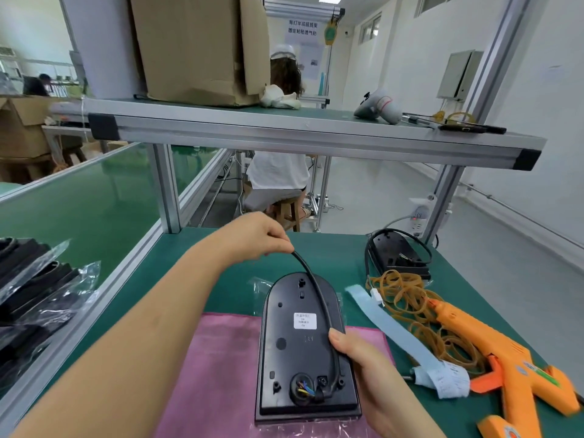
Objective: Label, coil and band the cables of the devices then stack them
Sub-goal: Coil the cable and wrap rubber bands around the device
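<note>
Cable drawn out straight over the upturned device, ready for coiling.

The device (pixel 297 343) lay back-up on a pink cloth (pixel 215 358) on the green worktop (pixel 227 279), probably to spare its face from scratches and to put the white sticker and cable exit within reach. The left hand (pixel 256 237) pinched the free end of the black cable (pixel 316 286) in curled fingers (pixel 278 245), raised beyond the device's rounded top, apparently to take out slack before a first loop. The right hand (pixel 363 368) gripped the device's right edge, thumb pressing the cable partway along, steadying both. A heap of rubber bands (pixel 407 298), a blue label strip (pixel 388 327) and an orange tool (pixel 493 352) lay just to the right, handy for banding. A second device (pixel 395 251) sat further back.
</note>
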Motion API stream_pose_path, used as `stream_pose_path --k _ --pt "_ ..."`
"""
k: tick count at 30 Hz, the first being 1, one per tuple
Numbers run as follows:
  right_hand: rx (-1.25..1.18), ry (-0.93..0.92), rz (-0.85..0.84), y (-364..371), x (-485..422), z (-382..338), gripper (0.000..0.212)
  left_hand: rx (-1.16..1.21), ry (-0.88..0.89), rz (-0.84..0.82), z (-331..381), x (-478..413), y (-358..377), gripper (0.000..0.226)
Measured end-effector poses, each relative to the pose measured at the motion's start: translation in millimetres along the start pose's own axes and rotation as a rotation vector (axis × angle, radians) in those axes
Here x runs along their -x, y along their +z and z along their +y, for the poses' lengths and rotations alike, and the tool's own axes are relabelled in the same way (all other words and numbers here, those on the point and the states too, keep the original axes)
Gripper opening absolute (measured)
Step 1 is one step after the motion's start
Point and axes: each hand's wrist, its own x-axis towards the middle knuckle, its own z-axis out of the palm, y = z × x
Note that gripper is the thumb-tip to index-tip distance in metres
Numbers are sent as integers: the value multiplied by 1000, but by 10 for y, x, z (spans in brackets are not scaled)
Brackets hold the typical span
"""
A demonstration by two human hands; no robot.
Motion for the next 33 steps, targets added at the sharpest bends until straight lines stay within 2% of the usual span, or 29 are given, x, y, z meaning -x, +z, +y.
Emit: stream_pose_path --k 4,11,14,16,20,24,29,33 --pt "-80 40 -8 39 21 33 39 -95 -91 -57 115 69 -35 21" --pt "-172 20 65 95 13 -1 38 165 -271 -272 226 359 90 22" --pt "-199 25 68 111 3 -21 39 380 -328 -355 253 482 96 31" --pt "-196 29 90 98 -25 -36 44 413 -330 -365 264 537 114 36" --pt "-173 40 129 103 -66 -54 49 407 -296 -307 236 605 179 30" --pt "-158 44 122 94 -86 -60 37 296 -185 -135 130 696 272 20" --pt "-165 61 114 97 -106 -56 34 558 -191 45 85 880 533 15" --pt "-136 41 94 93 -112 -32 38 779 -247 98 79 1004 654 13"
